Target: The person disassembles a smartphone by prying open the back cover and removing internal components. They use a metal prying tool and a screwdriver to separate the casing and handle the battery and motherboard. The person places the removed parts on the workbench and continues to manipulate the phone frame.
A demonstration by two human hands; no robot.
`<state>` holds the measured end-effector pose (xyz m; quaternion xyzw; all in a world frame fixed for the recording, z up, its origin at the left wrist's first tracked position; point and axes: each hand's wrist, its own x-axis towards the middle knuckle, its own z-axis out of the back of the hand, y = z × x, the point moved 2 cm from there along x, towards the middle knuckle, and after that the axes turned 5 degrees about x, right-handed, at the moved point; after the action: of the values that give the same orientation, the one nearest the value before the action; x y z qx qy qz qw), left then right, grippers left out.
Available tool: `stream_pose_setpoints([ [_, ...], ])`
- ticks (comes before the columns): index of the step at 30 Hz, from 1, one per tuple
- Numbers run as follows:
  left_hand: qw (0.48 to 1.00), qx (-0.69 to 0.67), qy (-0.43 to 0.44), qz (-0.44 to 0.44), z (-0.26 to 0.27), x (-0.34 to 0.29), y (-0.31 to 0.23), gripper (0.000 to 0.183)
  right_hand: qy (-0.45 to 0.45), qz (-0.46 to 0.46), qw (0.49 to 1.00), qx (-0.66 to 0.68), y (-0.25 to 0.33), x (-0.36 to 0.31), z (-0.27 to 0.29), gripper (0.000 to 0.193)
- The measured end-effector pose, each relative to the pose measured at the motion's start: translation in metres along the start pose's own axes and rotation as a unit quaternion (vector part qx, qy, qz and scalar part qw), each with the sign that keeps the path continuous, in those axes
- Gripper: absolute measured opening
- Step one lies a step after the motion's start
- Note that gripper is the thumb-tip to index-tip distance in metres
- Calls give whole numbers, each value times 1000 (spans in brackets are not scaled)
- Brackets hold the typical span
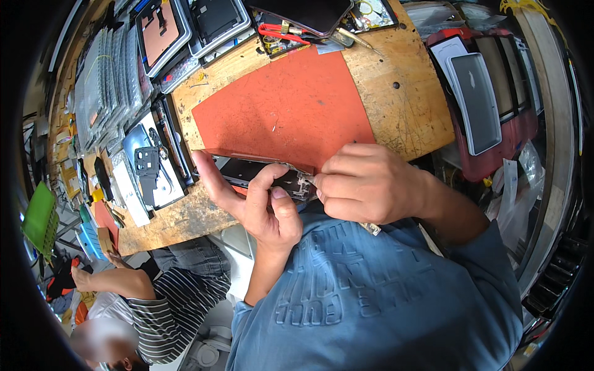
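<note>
- Head view: a dark flat device (263,173), an opened phone or similar, is held over the near edge of the wooden worktop (402,93), just beside the lower edge of the orange mat (284,108).
- The left hand (253,201) is seen beneath the device, its fingers (207,170) spread along the underside and the thumb curled up against the near edge, so the device is cradled rather than clamped.
- The right hand (365,182) is closed into a loose fist at the device's right end, fingertips pinched on a small metal part there; what exactly is pinched is too small to tell.
- A shallow tray (162,32) at the far left holds a copper-coloured plate; the tray (218,20) next to it holds a dark panel.
- Another tray (291,38) at the far edge holds red wires and small parts.
- A flat tray (148,170) on the left holds a black bracket and loose pieces.
- A grey tablet-like slab (476,102) lies on a red case to the right.
- Another person in a striped sleeve (179,297) sits at lower left.
</note>
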<state>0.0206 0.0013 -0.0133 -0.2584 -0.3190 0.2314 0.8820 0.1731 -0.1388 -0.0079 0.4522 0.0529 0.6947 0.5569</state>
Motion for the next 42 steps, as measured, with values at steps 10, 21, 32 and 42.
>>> stream_pose_setpoints([
  [10,1000,18,8,-10,1,-1,2,31,-154,-154,970,107,14,1,3,17],
  [21,999,38,13,-7,1,-1,0,35,-25,-11,1000,-11,6,-3,-7,16],
  [32,998,53,19,-10,3,-5,1,37,-26,-20,996,80,-6,4,11,16],
  [42,998,55,15,-12,-1,-4,3,41,-119,-233,957,125,23,-1,0,22],
])
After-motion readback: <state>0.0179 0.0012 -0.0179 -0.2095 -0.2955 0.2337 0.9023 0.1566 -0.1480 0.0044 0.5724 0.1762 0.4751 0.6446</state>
